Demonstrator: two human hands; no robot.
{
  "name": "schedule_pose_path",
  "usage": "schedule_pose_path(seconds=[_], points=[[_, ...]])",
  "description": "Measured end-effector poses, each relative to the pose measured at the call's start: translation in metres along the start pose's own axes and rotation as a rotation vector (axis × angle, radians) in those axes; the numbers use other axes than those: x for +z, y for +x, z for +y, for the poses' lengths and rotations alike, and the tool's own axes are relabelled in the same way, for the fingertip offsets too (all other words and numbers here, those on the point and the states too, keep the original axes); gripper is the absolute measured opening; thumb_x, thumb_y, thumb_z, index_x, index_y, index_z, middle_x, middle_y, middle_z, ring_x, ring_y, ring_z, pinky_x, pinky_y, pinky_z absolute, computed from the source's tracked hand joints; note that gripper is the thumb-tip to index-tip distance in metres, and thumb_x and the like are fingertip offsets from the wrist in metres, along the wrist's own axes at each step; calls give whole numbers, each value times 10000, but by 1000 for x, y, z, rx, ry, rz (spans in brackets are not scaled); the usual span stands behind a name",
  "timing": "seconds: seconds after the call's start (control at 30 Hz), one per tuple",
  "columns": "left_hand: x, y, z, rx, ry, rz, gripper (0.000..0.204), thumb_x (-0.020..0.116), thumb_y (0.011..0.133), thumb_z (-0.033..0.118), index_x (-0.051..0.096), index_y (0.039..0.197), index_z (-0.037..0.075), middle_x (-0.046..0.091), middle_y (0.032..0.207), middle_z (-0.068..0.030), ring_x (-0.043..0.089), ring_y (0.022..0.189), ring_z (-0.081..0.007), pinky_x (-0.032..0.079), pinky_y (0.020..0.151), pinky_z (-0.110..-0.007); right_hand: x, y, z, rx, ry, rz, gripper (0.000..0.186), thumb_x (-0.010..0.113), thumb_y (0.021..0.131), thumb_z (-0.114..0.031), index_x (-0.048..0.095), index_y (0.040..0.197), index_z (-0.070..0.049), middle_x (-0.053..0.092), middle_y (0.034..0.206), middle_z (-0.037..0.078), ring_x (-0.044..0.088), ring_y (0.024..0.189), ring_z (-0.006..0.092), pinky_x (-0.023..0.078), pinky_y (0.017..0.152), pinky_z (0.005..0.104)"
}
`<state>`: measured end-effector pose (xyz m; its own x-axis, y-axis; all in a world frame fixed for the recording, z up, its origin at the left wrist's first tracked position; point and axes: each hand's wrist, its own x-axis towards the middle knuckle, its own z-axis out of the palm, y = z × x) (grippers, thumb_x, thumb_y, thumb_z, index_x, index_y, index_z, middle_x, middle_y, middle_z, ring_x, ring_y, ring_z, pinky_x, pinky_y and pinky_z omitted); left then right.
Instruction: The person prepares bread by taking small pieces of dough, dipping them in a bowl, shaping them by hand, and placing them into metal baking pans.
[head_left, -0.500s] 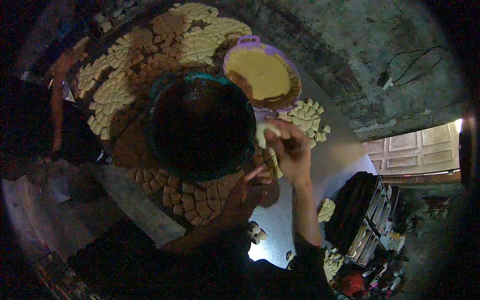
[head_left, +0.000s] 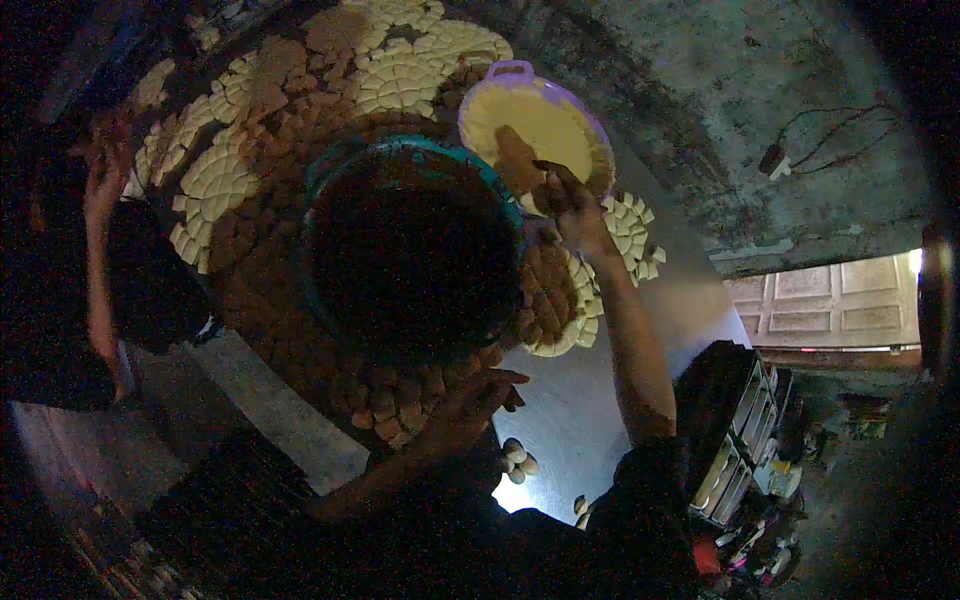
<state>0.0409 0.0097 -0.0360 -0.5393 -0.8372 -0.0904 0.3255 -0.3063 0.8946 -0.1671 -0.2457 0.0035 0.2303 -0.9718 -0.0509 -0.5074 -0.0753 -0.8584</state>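
My right hand (head_left: 565, 200) reaches into the near side of a purple-rimmed basin of yellow batter (head_left: 545, 120). Its fingers are curled; what they hold, if anything, is hard to make out. Left of it stands a dark teal tub (head_left: 405, 255), its inside too dark to tell. Below the tub my left hand (head_left: 485, 390) has its fingers extended and apart, near brown cut pieces (head_left: 400, 405). Pale cut pieces (head_left: 625, 230) lie beside the basin, with more pale (head_left: 400, 75) and brown pieces spread around the tub.
A co-worker (head_left: 65, 290) stands at the left, a hand raised near the pieces. Several egg-like objects (head_left: 517, 460) lie on the metal table (head_left: 550, 410). A dark stack with metal trays (head_left: 735, 440) is at lower right, under a panelled door (head_left: 820, 305). A cable hangs against the concrete wall.
My right hand has moved up into the purple basin; the pale piece it held is no longer clearly seen. My left hand has dropped back from the pieces. The co-worker's arm and body have shifted.
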Motion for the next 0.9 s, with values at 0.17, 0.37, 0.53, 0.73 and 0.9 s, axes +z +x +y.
schedule_pose_path(seconds=[0.17,0.37,0.53,0.73,0.9], points=[[14,5,43,193,25,271,512,481,1032,373,417,1423,48,552,1237,-122,588,1040,-199,468,981,-354,19,-124,-86,257,794,142,378,523,1016,-202,501,1358,-43,641,1192,91,622,1068,179,501,866,290],[66,-27,73,-86,-635,45,606,400,1038,468,375,1434,10,496,1366,-137,474,1268,-224,416,1055,-376,44,-272,-143,-56,873,256,598,581,969,-60,249,1467,-80,657,1170,149,673,990,241,552,896,359],[117,-59,79,-124,-698,12,571,396,1043,459,412,1381,-1,488,1373,-117,461,1295,-210,393,1090,-345,21,-355,-108,-288,578,267,338,665,932,-102,569,1237,8,680,1148,128,673,954,185,531,844,306],[180,-104,74,-48,-612,-63,358,531,1013,146,516,1336,-7,491,1407,-100,455,1317,-178,398,1087,-338,-7,-438,-155,-386,-326,411,469,788,715,-35,686,1173,-32,569,1314,199,621,1151,299,538,897,362],[234,-151,47,178,-245,-59,403,554,981,36,512,1381,16,367,1527,-86,423,1341,-188,394,1074,-355,-5,-505,-144,-501,-42,454,228,760,740,32,712,961,4,631,1219,202,675,991,314,543,857,367]])
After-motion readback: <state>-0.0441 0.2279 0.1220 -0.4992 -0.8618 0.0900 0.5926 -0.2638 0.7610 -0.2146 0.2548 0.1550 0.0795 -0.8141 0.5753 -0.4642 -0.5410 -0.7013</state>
